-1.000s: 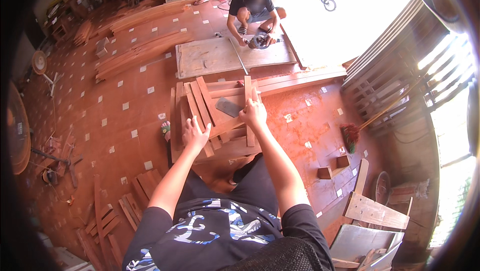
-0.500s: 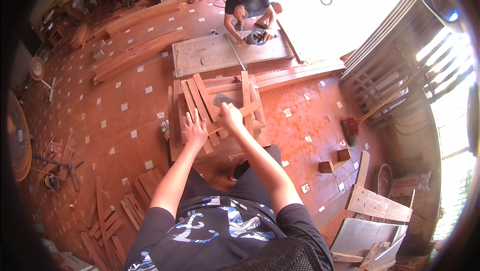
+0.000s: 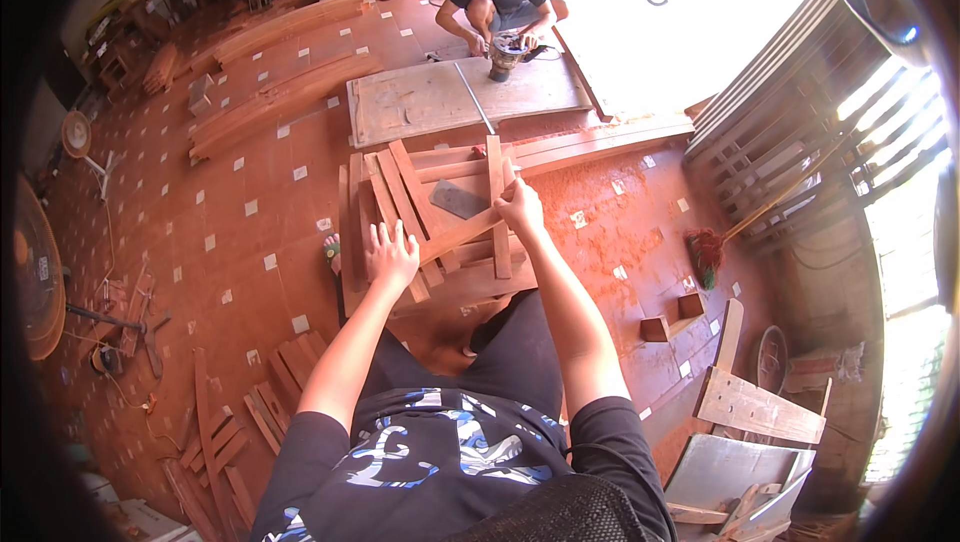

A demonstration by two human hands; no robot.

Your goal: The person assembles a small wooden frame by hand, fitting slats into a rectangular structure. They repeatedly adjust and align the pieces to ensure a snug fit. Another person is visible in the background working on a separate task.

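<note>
A short wooden strip [image 3: 459,235] lies slanted across several longer wooden slats [image 3: 408,194] on a low wooden stack. My right hand [image 3: 521,209] is closed around the strip's right end. At its left end, my left hand [image 3: 391,256] rests on the wood with fingers spread. Between the hands, just beyond the strip, a flat grey rectangular plate [image 3: 457,199] lies on the slats, touched by neither hand. An upright-running slat [image 3: 496,177] passes beside my right hand, partly under the strip.
Across from me a person [image 3: 505,2] crouches with a power tool [image 3: 505,54] at a wide board [image 3: 400,112]. Long planks [image 3: 600,140] lie behind the stack. A red broom [image 3: 706,247] and a small wooden bracket [image 3: 672,320] are at the right; wood pieces [image 3: 265,417] lie lower left.
My right hand has left the grey plate and moved right to the strip's end. The left hand has hardly moved. The other person's tool has been tipped upright.
</note>
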